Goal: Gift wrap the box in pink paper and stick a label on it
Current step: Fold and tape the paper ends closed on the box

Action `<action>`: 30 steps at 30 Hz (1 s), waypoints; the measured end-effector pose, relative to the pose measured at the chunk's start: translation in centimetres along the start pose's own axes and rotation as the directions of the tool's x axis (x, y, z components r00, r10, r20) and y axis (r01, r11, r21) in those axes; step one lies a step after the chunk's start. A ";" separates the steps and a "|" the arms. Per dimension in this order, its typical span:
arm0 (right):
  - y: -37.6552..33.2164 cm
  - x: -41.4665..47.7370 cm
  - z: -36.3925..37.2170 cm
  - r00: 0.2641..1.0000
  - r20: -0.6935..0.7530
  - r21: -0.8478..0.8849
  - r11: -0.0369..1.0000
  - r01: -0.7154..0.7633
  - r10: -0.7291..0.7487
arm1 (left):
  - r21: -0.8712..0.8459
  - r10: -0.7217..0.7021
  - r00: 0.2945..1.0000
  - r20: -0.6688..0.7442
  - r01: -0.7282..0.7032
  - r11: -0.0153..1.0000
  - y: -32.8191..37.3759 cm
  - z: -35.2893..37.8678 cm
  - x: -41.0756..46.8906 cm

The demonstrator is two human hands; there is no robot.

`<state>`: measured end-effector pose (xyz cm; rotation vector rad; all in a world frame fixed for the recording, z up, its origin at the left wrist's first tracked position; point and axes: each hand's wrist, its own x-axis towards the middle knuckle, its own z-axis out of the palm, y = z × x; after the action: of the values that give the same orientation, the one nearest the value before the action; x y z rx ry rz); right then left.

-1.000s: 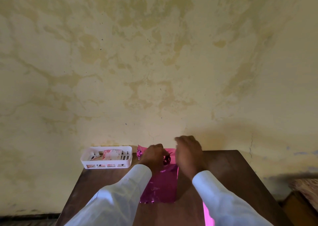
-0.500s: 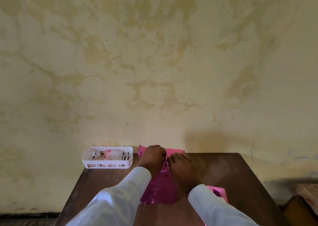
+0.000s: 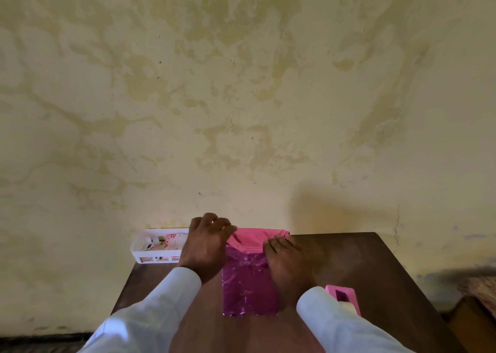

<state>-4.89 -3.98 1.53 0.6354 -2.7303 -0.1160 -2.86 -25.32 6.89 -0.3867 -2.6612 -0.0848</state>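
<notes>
Shiny pink wrapping paper (image 3: pixel 249 291) lies over the box on the brown table (image 3: pixel 362 266); the box itself is hidden under it. At the far end a matte pink flap of the paper (image 3: pixel 255 240) stands folded up. My left hand (image 3: pixel 206 245) sits at the flap's left corner with curled fingers pinching its edge. My right hand (image 3: pixel 287 261) lies flat on the right side of the package, fingers straight and pressing the paper down.
A white slotted basket (image 3: pixel 142 248) with patterned paper items stands at the table's far left, against the stained wall. A pink tape dispenser (image 3: pixel 343 297) sits to the right of my right sleeve. Something brown shows past the table's right edge.
My right hand came down from the far end and lies flat on the package's right side. My left hand shifted left to the flap corner, and the pink flap now shows.
</notes>
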 end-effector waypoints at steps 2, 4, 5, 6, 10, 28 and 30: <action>-0.1 -0.1 0.1 0.999 -0.034 0.007 1.000 -0.004 0.004 | 0.021 0.014 0.996 0.084 -0.016 1.000 -0.8 -0.7 0.3; 0.0 -0.2 0.7 0.997 -0.077 0.016 1.000 0.013 -0.012 | 0.046 0.069 0.988 0.141 -0.077 0.996 -1.4 -0.6 0.4; 0.1 -0.2 0.9 0.994 -0.102 0.014 1.000 0.025 -0.023 | 0.061 0.087 0.985 0.149 -0.097 0.993 -1.5 -0.5 0.4; 0.2 -0.3 0.8 0.994 -0.104 0.020 0.999 0.027 -0.024 | 0.079 0.105 0.985 0.139 -0.116 0.990 -1.6 -0.4 0.4; 0.2 -0.4 1.3 0.987 -0.160 0.025 0.999 0.027 -0.023 | 0.102 0.224 0.975 0.001 -0.223 0.970 -2.6 0.8 0.0; 0.2 -0.5 2.0 0.985 -0.171 0.049 0.999 0.014 -0.006 | 0.117 0.272 0.936 -0.224 -0.252 0.961 -2.8 4.0 -4.3; 0.2 -0.7 2.0 0.990 -0.143 0.069 0.998 0.004 0.006 | 0.100 0.242 0.947 -0.210 -0.225 0.969 -2.8 4.2 -4.2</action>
<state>-5.10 -3.51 -0.53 0.6361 -2.6050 0.0235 -1.80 -28.55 1.31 -0.6275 -2.3741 0.0432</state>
